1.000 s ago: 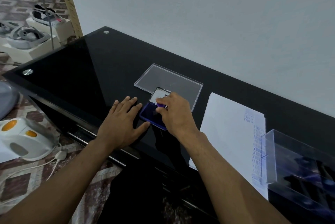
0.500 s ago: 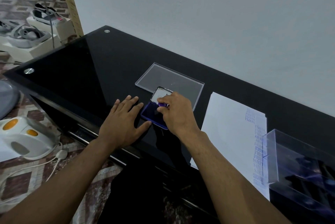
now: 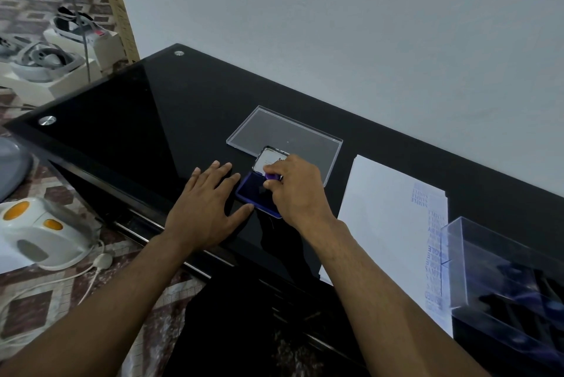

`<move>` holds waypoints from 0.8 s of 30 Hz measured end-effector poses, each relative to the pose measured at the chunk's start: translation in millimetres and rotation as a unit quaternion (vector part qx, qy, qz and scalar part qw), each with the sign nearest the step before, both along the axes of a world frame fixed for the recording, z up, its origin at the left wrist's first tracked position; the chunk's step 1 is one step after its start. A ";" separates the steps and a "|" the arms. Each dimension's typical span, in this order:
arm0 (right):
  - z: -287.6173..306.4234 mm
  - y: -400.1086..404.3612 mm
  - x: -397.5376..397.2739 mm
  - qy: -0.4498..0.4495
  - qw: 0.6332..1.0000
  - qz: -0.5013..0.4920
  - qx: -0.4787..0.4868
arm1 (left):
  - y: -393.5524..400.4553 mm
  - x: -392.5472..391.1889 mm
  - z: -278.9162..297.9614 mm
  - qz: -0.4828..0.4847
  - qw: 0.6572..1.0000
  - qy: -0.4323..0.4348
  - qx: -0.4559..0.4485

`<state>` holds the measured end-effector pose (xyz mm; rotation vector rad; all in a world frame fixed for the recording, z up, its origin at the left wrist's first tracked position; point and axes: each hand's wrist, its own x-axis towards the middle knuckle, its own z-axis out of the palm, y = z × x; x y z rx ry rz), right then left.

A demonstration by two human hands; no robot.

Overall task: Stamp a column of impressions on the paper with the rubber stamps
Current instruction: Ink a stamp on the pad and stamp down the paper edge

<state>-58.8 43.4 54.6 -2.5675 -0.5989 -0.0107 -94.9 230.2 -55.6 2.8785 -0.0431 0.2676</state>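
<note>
My small purple rubber stamp [image 3: 272,176] sits on the open blue ink pad [image 3: 255,195]; the white paper sheet [image 3: 387,224] lies right, bearing a blue impression column [image 3: 433,251]

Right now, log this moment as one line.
phase: inking | right hand: pinches stamp on ink pad | left hand: steadies pad

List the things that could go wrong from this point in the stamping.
1. The right hand pinches the small purple stamp over the ink pad; fingertips sit close to the ink and could smudge the paper.
2. The left hand lies flat beside the pad, touching only its edge, so the pad might slide on the glossy table.
3. The clear box overlaps the stamped column, crowding the next impression.
</note>
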 end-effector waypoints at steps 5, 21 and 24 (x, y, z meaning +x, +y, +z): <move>0.3 -6.9 -4.2 -0.015 0.999 -0.017 0.026 | 0.4 1.0 5.8 -0.004 0.999 0.013 -0.032; 11.5 -122.6 -11.7 -0.032 0.976 -0.183 0.117 | -97.2 21.0 53.4 -0.079 0.991 -0.033 -0.105; 11.5 -151.5 -10.9 -0.032 0.968 -0.221 0.117 | -128.8 26.7 59.0 -0.105 0.988 -0.013 -0.109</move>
